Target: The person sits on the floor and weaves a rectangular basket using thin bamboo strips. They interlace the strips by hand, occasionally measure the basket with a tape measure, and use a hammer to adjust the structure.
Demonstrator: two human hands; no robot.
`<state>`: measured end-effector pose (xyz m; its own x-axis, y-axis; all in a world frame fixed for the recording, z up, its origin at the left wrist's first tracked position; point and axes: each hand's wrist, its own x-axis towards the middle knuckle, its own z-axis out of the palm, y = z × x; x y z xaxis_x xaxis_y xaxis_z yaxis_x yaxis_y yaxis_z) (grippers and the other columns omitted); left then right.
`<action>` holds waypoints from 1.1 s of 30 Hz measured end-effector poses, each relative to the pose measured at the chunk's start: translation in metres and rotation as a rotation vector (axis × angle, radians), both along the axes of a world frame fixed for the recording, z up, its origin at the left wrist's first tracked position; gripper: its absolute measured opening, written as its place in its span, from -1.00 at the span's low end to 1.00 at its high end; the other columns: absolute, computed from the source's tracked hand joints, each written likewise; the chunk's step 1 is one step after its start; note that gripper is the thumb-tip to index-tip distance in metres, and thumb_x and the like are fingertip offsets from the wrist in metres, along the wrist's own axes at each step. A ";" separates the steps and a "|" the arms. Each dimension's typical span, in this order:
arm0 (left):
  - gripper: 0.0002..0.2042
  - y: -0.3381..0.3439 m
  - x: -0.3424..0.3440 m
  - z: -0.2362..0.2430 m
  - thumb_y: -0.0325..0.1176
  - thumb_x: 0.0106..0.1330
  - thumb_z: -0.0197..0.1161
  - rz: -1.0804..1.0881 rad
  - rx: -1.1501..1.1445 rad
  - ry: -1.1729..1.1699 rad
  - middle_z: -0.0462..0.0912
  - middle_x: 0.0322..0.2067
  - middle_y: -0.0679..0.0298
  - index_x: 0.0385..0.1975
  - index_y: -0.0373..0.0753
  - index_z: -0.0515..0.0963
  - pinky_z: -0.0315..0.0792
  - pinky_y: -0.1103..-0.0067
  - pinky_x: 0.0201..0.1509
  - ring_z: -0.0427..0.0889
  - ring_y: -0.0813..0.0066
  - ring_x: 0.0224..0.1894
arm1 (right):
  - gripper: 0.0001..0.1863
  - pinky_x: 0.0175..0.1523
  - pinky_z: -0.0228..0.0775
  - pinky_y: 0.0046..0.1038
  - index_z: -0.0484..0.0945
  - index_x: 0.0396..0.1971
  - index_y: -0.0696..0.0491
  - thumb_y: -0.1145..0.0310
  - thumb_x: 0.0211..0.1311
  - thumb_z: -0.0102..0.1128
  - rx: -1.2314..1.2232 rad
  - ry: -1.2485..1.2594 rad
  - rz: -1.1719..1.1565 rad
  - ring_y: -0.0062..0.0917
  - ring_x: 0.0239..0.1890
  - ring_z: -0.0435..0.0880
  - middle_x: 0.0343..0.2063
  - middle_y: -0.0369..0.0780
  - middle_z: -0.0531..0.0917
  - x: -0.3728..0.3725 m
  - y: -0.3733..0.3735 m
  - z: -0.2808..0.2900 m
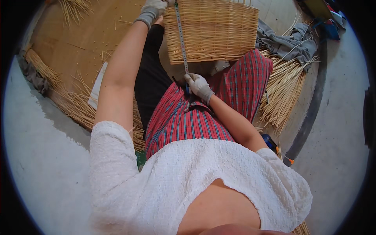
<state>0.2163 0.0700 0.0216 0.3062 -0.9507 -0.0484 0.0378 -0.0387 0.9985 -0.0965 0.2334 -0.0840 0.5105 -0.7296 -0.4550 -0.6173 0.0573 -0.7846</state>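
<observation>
A woven natural-coloured wicker basket (217, 33) stands in front of me between my legs. A pale tape measure (180, 35) runs down its left side. My left hand (156, 8), in a grey-white glove, is closed at the basket's upper left, on the tape's far end. My right hand (197, 84), gloved the same way, is closed round the tape's case below the basket, by my red plaid skirt (192, 125); the case is mostly hidden under my fingers.
Bundles of thin rattan strands (284, 90) lie at the right under a grey cloth (288, 47). More strands (80, 105) spread at the left on a brown board (66, 51). A dark blue tool (268, 143) lies by my right elbow.
</observation>
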 end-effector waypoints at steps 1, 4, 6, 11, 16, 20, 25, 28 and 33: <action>-0.80 -0.002 0.003 -0.005 -0.60 0.33 0.24 0.006 -0.014 -0.006 0.75 -0.20 0.23 -0.10 -0.31 0.67 0.57 0.52 -0.03 0.70 0.47 -0.17 | -0.53 -0.13 0.50 -0.31 0.67 -0.15 0.08 -0.02 0.42 -0.02 -0.060 -0.023 -0.014 -0.29 -0.37 0.71 -0.52 -0.15 0.70 0.001 0.002 -0.009; -0.81 0.000 0.006 -0.015 -0.59 0.30 0.29 0.017 -0.063 0.020 0.76 -0.22 0.24 -0.11 -0.31 0.67 0.58 0.52 -0.03 0.70 0.47 -0.19 | -0.53 -0.21 0.51 -0.33 0.66 -0.13 0.09 -0.02 0.43 -0.03 -0.002 0.019 0.004 -0.35 -0.43 0.71 -0.52 -0.12 0.69 0.000 0.001 0.000; -0.83 0.001 0.005 -0.014 -0.57 0.29 0.31 0.022 -0.060 0.066 0.76 -0.23 0.25 -0.14 -0.31 0.68 0.58 0.52 -0.02 0.70 0.47 -0.20 | -0.54 -0.24 0.51 -0.35 0.66 -0.13 0.09 0.00 0.44 -0.02 -0.127 0.004 0.022 -0.39 -0.45 0.70 -0.51 -0.10 0.69 0.001 0.002 -0.006; -0.71 0.011 -0.002 -0.005 -0.39 0.32 0.34 0.029 0.073 -0.133 0.71 -0.06 0.27 0.03 -0.24 0.61 0.52 0.54 0.01 0.63 0.48 -0.07 | -0.58 -0.14 0.50 -0.46 0.65 -0.12 0.13 0.09 0.50 -0.04 0.311 -0.201 -0.058 -0.52 -0.33 0.66 -0.38 -0.23 0.70 -0.006 0.000 0.005; -0.79 0.020 -0.025 0.011 -0.40 0.50 0.13 -0.070 0.021 -0.195 0.68 -0.09 0.30 0.03 -0.28 0.55 0.46 0.61 0.08 0.59 0.56 -0.03 | -0.63 -0.20 0.52 -0.48 0.64 -0.22 0.09 0.14 0.53 -0.05 0.543 -0.749 -0.565 -0.57 -0.35 0.62 -0.40 -0.27 0.66 -0.017 -0.030 0.034; -0.75 0.047 -0.097 0.102 -0.43 0.49 0.11 -0.177 -0.019 -0.297 0.65 -0.07 0.25 0.11 -0.24 0.53 0.54 0.62 -0.13 0.62 0.56 -0.14 | -0.64 -0.22 0.56 -0.45 0.60 -0.28 0.06 0.11 0.52 -0.05 0.509 -0.878 -0.590 -0.53 -0.39 0.63 -0.40 -0.27 0.66 -0.063 -0.044 0.031; -0.70 0.065 -0.196 0.122 -0.45 0.51 0.04 -0.220 -0.387 -0.275 0.58 -0.01 0.27 0.18 -0.14 0.50 0.50 0.67 -0.46 0.62 0.61 -0.31 | -0.60 -0.35 0.52 -0.46 0.56 -0.37 0.05 0.06 0.53 -0.09 0.486 -0.924 -0.837 -0.56 -0.48 0.59 -0.43 -0.26 0.64 -0.116 -0.066 0.034; -0.66 0.072 -0.196 0.071 -0.51 0.52 -0.04 0.021 -0.389 -0.354 0.53 0.01 0.30 0.20 -0.12 0.49 0.52 0.70 -0.49 0.61 0.62 -0.34 | -0.62 -0.41 0.48 -0.48 0.56 -0.33 0.08 0.10 0.53 -0.07 0.411 -0.837 -0.804 -0.59 -0.49 0.58 -0.44 -0.27 0.63 -0.134 -0.067 0.032; -0.68 0.064 -0.180 0.027 -0.54 0.51 -0.04 0.078 -0.221 -0.308 0.51 0.00 0.32 0.17 -0.13 0.50 0.55 0.64 -0.40 0.59 0.60 -0.35 | -0.67 -0.46 0.43 -0.53 0.56 -0.28 0.10 0.15 0.53 -0.02 0.182 -0.809 -0.738 -0.64 -0.57 0.53 -0.50 -0.31 0.61 -0.122 -0.048 0.057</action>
